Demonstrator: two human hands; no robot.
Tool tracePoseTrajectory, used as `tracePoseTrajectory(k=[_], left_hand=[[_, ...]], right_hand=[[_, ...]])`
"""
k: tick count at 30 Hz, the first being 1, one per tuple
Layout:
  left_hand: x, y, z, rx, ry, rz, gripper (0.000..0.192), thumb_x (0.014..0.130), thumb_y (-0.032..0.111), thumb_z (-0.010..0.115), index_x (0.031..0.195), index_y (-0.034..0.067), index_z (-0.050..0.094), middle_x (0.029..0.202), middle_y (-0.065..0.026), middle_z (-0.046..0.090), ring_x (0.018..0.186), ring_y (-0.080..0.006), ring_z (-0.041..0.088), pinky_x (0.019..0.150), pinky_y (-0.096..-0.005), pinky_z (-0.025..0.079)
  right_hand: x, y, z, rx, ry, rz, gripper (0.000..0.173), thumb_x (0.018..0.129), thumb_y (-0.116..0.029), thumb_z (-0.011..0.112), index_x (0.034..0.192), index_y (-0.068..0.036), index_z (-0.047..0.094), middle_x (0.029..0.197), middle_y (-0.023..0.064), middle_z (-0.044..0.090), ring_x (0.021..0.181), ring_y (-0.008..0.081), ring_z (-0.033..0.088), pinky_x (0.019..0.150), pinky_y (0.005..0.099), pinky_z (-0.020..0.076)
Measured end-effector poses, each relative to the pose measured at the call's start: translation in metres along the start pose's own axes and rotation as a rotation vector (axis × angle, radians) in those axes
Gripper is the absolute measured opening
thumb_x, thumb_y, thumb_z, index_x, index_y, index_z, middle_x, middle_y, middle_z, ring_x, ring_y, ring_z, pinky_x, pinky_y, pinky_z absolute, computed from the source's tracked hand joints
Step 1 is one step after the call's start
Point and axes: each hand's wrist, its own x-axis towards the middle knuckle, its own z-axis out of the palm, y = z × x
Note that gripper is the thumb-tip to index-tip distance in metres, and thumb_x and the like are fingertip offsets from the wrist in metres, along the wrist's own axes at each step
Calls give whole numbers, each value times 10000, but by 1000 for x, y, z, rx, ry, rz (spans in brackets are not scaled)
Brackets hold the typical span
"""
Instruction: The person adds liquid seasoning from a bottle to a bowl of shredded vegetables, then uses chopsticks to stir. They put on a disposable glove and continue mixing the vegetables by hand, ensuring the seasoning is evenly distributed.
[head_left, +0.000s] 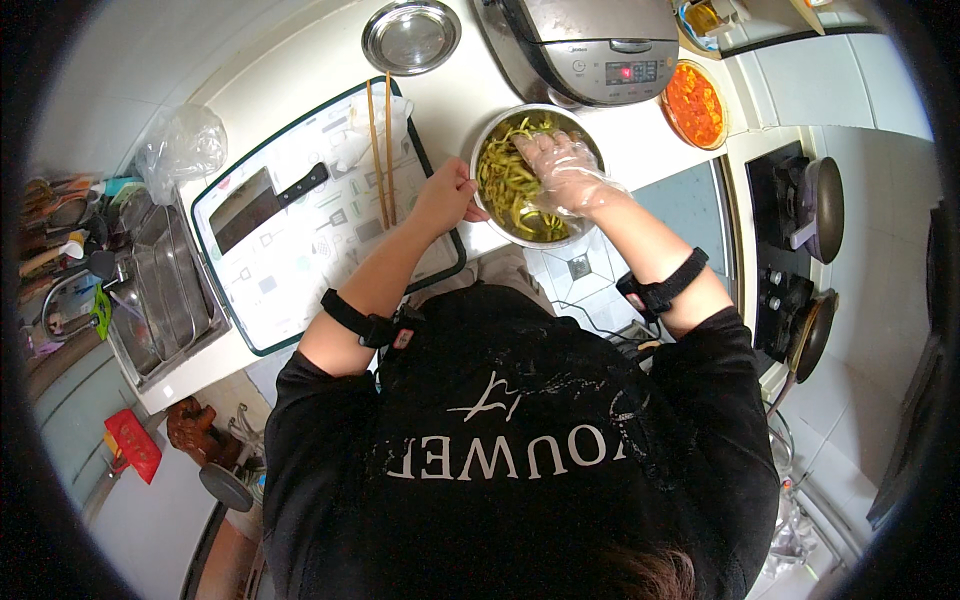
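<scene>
A stainless-steel bowl (480, 150) stands at the counter's front edge, with green shredded vegetable (510, 180) inside. My left hand (448, 196) pinches its left rim between thumb and fingers. Inside the bowl, my right hand (559, 169) wears a clear plastic glove (581, 174) and lies on the shreds. Its fingertips are partly hidden among them, so I cannot tell whether it grips any. Left of the bowl, a pair of wooden chopsticks (381, 154) and a cleaver (264, 206) with a black handle rest on a patterned cutting board (315, 247).
A Midea rice cooker (592, 45) stands behind the bowl, near a metal plate (411, 36). To the right are a dish of red-orange food (694, 105) and a stove (772, 285) with pans. A sink (161, 292) and a plastic bag (184, 146) are at the left.
</scene>
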Motion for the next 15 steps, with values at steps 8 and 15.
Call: tracePoseTrajectory(k=[8, 15], left_hand=[[-1, 2, 0, -5, 2, -13, 123, 936, 57, 451, 982, 46, 337, 740, -127, 553, 604, -243, 663, 487, -303, 558], [0, -3, 1, -32, -16, -16, 132, 942, 71, 445, 1007, 58, 331, 751, -134, 554, 602, -245, 662, 488, -302, 554]], right_hand=[[14, -36, 21, -146, -60, -360, 457, 696, -269, 717, 1079, -51, 593, 1076, 111, 602, 1070, 267, 549, 936, 380, 419], [5, -10, 4, -231, -327, -92, 802, 727, -392, 726, 1414, -284, 327, 1515, 106, 190, 1380, 390, 183, 1083, 529, 254]])
